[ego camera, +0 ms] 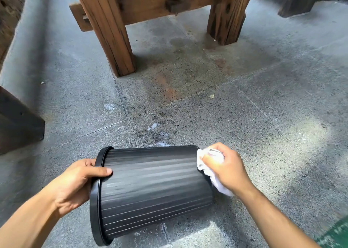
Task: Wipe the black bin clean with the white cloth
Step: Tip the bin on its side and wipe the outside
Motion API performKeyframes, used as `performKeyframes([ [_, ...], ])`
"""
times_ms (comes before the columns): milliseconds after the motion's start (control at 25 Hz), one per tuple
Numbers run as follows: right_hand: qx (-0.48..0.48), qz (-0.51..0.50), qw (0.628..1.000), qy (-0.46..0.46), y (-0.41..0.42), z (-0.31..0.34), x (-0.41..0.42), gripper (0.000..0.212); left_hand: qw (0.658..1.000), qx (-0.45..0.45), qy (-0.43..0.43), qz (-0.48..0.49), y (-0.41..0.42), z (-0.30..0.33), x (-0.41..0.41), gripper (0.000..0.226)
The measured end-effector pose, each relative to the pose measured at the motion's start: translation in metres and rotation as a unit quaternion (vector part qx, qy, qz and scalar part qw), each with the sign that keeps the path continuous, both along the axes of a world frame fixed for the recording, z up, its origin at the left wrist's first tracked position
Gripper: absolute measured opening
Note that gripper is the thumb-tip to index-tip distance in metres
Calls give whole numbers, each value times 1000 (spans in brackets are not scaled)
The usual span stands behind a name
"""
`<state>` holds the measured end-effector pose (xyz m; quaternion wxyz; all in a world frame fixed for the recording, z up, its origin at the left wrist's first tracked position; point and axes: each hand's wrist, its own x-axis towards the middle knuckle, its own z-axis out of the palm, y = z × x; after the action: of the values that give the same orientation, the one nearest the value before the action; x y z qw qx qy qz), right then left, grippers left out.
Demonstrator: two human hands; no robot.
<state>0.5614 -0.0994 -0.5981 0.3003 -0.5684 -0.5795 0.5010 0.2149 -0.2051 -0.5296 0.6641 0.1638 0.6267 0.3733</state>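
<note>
A black ribbed bin (150, 187) is held on its side above the floor, rim to the left and base to the right. My left hand (79, 183) grips its rim, thumb lying across the outer wall. Bunched in my right hand (227, 168) is the white cloth (212, 174), which presses against the base end of the bin. Part of the cloth hangs down below my fist. The bin's inside is hidden from this angle.
Grey speckled concrete floor (263, 97) with small patches of white foam (154, 126) just beyond the bin. Thick wooden table legs (111, 31) stand ahead. A dark wooden block (17, 123) sits at the left, and something green (335, 234) at the lower right corner.
</note>
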Motion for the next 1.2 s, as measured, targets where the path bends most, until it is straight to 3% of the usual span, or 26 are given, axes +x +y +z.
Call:
performKeyframes([
  [80,-30,-26,999,26,15,1,-7,8,999,34,22,-30,-3,-2,1,54],
  [240,-66,-57,995,46,41,-3,-19,20,993,88,47,-62,-11,0,8,63],
  [360,-66,-60,994,62,52,-8,-27,31,988,93,84,-95,-17,6,11,58],
  [640,-134,-56,987,67,64,-6,-35,12,950,69,220,-212,-28,11,8,27],
  [760,-124,-42,991,-8,65,-13,-38,16,967,43,153,-199,-26,16,11,58],
  [880,-87,-29,995,-34,57,-16,-41,17,1000,19,21,-6,-11,20,18,63],
  [1040,-69,-27,995,64,33,-12,-31,13,997,6,-24,70,8,33,11,82],
  [1200,-70,7,989,131,6,-18,-14,11,1000,-17,11,14,23,40,22,82],
])
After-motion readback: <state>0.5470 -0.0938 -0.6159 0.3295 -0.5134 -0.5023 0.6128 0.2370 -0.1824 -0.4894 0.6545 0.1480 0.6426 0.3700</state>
